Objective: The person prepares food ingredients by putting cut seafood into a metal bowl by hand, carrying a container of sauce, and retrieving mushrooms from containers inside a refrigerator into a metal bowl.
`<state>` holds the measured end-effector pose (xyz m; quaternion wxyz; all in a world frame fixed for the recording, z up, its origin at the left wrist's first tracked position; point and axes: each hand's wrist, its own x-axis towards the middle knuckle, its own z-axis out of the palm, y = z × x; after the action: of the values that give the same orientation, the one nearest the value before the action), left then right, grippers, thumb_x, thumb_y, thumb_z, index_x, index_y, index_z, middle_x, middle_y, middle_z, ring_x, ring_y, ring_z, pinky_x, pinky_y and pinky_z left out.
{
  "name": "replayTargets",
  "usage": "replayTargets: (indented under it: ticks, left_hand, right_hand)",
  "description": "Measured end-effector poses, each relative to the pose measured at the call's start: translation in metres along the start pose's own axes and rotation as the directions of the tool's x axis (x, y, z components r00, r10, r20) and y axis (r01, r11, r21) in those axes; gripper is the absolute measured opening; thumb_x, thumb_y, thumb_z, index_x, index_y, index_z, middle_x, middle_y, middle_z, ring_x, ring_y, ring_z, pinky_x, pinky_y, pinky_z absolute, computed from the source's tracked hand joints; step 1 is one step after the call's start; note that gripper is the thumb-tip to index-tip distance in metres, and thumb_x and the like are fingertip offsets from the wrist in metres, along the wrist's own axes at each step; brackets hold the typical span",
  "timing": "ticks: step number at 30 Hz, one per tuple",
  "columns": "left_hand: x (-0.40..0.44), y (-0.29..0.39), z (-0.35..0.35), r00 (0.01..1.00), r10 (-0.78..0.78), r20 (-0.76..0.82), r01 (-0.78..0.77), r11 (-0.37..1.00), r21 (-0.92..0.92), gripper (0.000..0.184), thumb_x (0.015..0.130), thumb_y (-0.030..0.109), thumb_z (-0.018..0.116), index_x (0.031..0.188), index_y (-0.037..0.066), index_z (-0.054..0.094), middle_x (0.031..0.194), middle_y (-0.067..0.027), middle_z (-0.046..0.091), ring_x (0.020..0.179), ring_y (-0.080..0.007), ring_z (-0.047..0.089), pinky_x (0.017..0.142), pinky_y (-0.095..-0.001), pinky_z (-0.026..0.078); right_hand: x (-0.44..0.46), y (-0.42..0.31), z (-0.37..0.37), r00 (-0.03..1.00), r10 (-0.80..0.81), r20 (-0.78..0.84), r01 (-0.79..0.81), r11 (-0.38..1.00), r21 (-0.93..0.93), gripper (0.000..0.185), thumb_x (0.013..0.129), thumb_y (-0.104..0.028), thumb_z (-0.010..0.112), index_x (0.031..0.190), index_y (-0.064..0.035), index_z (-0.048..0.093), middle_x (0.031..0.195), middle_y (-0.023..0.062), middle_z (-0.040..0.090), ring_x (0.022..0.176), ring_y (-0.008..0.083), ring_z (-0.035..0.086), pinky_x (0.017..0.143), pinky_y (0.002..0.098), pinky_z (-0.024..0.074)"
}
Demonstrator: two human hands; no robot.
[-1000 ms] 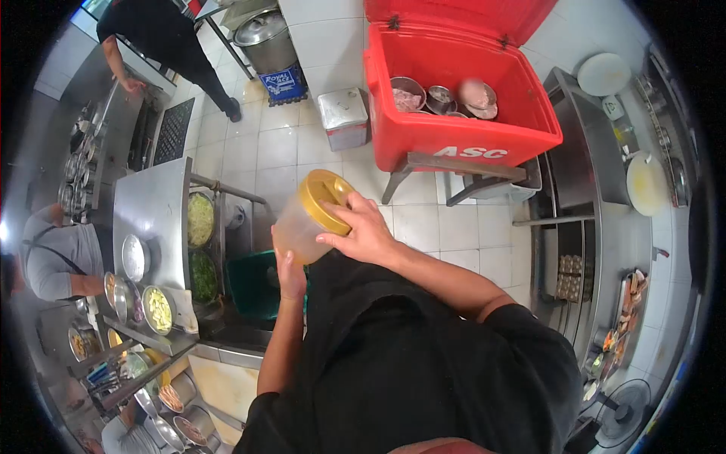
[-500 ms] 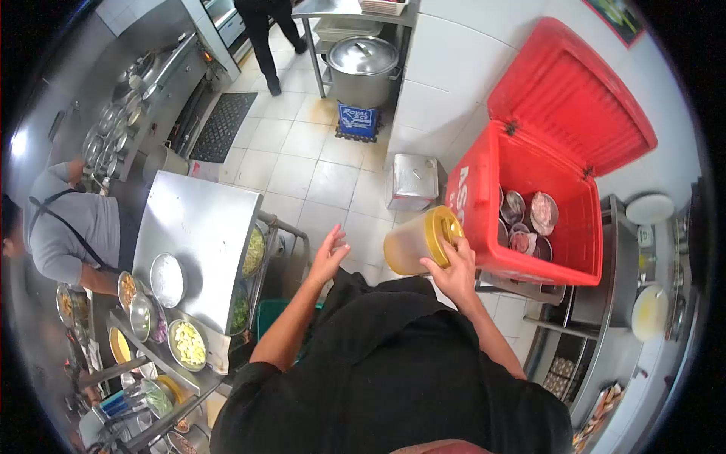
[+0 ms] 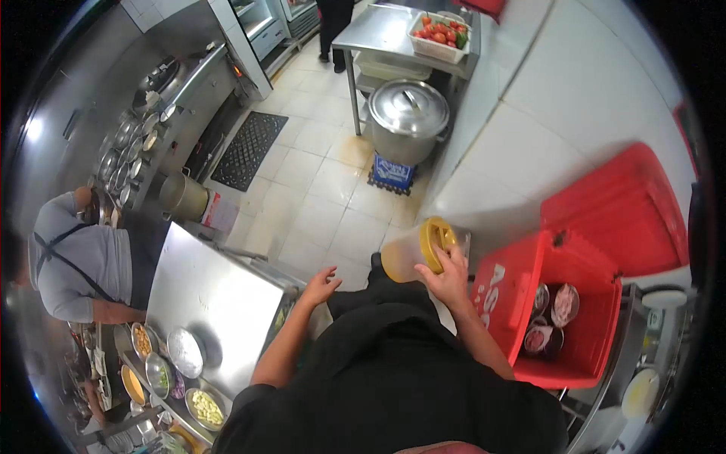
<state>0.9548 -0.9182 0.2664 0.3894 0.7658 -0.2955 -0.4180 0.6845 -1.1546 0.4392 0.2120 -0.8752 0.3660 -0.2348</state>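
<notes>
My right hand [image 3: 446,278] grips a see-through plastic jar [image 3: 402,256] by its yellow lid [image 3: 436,244], which has a handle on top. The jar is tilted on its side, and whether it holds anything is hard to tell. My left hand [image 3: 321,287] hangs in front of me with its fingers apart and nothing in it, near the steel table's corner. To the right of the jar stands a red cooler [image 3: 505,295] with its lid [image 3: 616,208] up; inside are several bowls of what looks like raw meat [image 3: 564,304].
A steel table [image 3: 219,287] on my left bears bowls of chopped food [image 3: 205,407]. Ahead, a big lidded pot [image 3: 409,113] stands on a blue crate [image 3: 393,172] beside a table with a tomato basket [image 3: 440,38]. One person [image 3: 83,257] works at left; another [image 3: 334,30] is far ahead.
My view has moved forward and turned: the cooler now sits lower and farther right, and the tomato basket has come into view. The jar stays in my right hand.
</notes>
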Motion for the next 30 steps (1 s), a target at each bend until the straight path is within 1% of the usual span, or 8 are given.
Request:
replayTargets:
  ticks: [7,10,19,22,23,27,29,30]
  left_hand:
    - [0.078,0.015,-0.081,0.957,-0.131,-0.259,0.153,0.986,0.067,0.057,0.086,0.028,0.069,0.135,0.002,0.055,0.118,-0.0227,0.066,0.100,-0.0285,0.068,0.086,-0.0379,0.054]
    - [0.108,-0.028,-0.102,0.868,-0.205,-0.452,0.144,0.975,-0.167,0.054,0.085,0.025,0.069,0.133,0.002,0.056,0.113,-0.0209,0.068,0.096,-0.0253,0.068,0.080,-0.0353,0.054]
    - [0.141,-0.074,-0.151,0.729,-0.631,-0.264,0.531,0.766,-0.363,0.052,0.085,0.021,0.069,0.125,-0.010,0.057,0.088,-0.0128,0.067,0.071,-0.0176,0.064,0.055,-0.0318,0.051]
    - [0.181,-0.166,-0.173,0.780,-0.554,-0.289,0.341,0.765,-0.547,0.050,0.086,0.022,0.069,0.126,-0.005,0.057,0.087,-0.0126,0.067,0.076,-0.0209,0.066,0.061,-0.0322,0.053]
    - [0.194,-0.125,-0.198,0.709,-0.665,-0.234,0.592,0.742,-0.315,0.046,0.086,0.022,0.068,0.126,0.000,0.060,0.091,-0.0122,0.066,0.085,-0.0217,0.065,0.073,-0.0312,0.053]
    - [0.289,-0.156,-0.276,0.869,-0.372,-0.325,0.359,0.928,-0.101,0.046,0.082,0.027,0.069,0.120,0.002,0.065,0.094,-0.0172,0.069,0.083,-0.0305,0.067,0.077,-0.0407,0.054]
    - [0.336,-0.106,-0.329,0.720,-0.627,-0.297,0.545,0.776,-0.318,0.049,0.080,0.029,0.070,0.121,0.003,0.065,0.097,-0.0196,0.070,0.089,-0.0335,0.067,0.081,-0.0436,0.053]
    - [0.368,-0.103,-0.355,0.748,-0.576,-0.330,0.531,0.817,-0.224,0.050,0.080,0.029,0.069,0.122,0.002,0.064,0.100,-0.0204,0.070,0.092,-0.0326,0.067,0.084,-0.0421,0.053]
  right_hand:
    - [0.235,0.015,0.062,0.980,-0.194,-0.044,0.198,0.972,0.127,0.060,0.074,-0.044,0.078,0.123,-0.0098,0.067,0.110,0.0157,0.056,0.103,0.0327,0.056,0.085,0.0443,0.0424]
    - [0.346,0.000,0.081,0.947,-0.298,-0.123,0.305,0.951,0.044,0.060,0.073,-0.043,0.079,0.123,-0.0106,0.067,0.109,0.0148,0.056,0.102,0.0327,0.056,0.083,0.0448,0.0425]
    - [0.616,-0.022,0.137,0.932,-0.273,-0.238,0.259,0.962,-0.089,0.061,0.076,-0.050,0.076,0.124,-0.0143,0.066,0.109,0.0150,0.056,0.105,0.0326,0.056,0.086,0.0480,0.0417]
    - [0.697,-0.019,0.158,0.937,-0.240,-0.256,0.192,0.961,-0.197,0.061,0.078,-0.052,0.073,0.126,-0.0154,0.065,0.111,0.0158,0.057,0.109,0.0333,0.055,0.091,0.0504,0.0410]
    - [0.722,-0.018,0.161,0.959,-0.186,-0.214,0.144,0.969,-0.200,0.062,0.079,-0.053,0.072,0.128,-0.0164,0.064,0.115,0.0173,0.057,0.114,0.0346,0.053,0.097,0.0527,0.0392]
    - [0.819,0.019,0.193,0.948,-0.216,-0.234,0.086,0.882,-0.463,0.060,0.077,-0.048,0.075,0.127,-0.0169,0.064,0.120,0.0201,0.057,0.118,0.0369,0.053,0.097,0.0527,0.0411]
    - [0.851,0.021,0.202,0.961,-0.175,-0.214,0.032,0.839,-0.544,0.061,0.076,-0.045,0.078,0.128,-0.0167,0.064,0.121,0.0202,0.056,0.118,0.0378,0.052,0.096,0.0518,0.0434]
    - [0.866,0.022,0.204,0.971,-0.149,-0.189,0.014,0.818,-0.574,0.062,0.075,-0.044,0.078,0.129,-0.0174,0.062,0.123,0.0203,0.055,0.119,0.0382,0.052,0.097,0.0519,0.0432]
